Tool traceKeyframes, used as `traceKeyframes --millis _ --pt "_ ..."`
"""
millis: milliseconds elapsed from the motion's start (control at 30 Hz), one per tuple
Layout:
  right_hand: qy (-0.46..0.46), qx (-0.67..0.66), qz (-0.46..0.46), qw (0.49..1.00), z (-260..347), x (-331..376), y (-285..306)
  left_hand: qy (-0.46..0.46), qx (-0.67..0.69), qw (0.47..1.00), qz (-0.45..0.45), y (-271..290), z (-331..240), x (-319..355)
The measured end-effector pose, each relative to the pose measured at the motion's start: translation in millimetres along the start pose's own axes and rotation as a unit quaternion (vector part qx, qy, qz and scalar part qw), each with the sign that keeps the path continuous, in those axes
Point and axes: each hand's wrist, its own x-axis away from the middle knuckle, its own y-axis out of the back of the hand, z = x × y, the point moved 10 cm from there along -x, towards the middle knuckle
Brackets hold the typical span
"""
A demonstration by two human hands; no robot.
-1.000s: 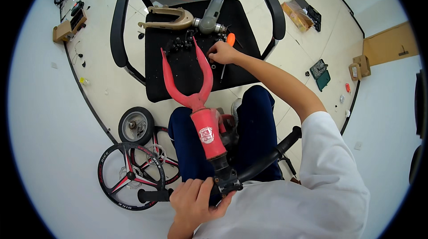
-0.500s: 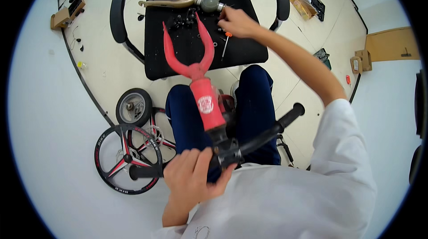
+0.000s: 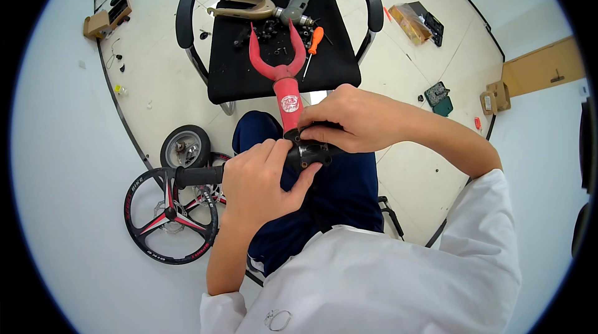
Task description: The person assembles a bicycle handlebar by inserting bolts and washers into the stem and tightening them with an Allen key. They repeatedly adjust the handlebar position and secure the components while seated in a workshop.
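The red fork (image 3: 288,88) is held ahead of the body, above the lap, with its lower end joined to a black clamp (image 3: 309,153). The clamp is found between the two hands, just right of the left hand (image 3: 258,177) and just below and left of the fingertips of the right hand (image 3: 355,121). The fork's long axis is pointed away from the body and slightly leftward, while the black handlebar (image 3: 202,176) is set across it. The near end of the red tube is reached more closely by the right hand.

The handlebar is gripped by the left hand beside the clamp, with the thumb laid along the clamp's near side. The right hand is curled, its thumb and fingertips brought together at the clamp's far edge; whether a small part is pinched there cannot be told.

The fork is coloured a dull pinkish red, with two curved prongs spread in a U and a thick tube marked by a round white label (image 3: 290,103). The clamp is worn, and a bolt head (image 3: 304,164) is shown on its near side. The prongs are seen over the black chair seat (image 3: 233,78), on which an orange-handled screwdriver (image 3: 316,42), a beige fork (image 3: 249,10) and small dark parts (image 3: 268,30) are laid.
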Motion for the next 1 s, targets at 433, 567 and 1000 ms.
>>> traceKeyframes --millis 433,567,1000 --pt "0.072 0.166 -0.013 0.983 15 -1 -15 0.008 0.003 1.0 -0.018 6 5 7" --pt "0.157 0.198 0.016 0.968 26 -3 -19 0.001 0.006 1.0 -0.017 7 6 10" --pt "0.3 0.246 0.102 0.916 41 5 -25 -0.062 0.054 0.996 -0.016 6 -2 15"
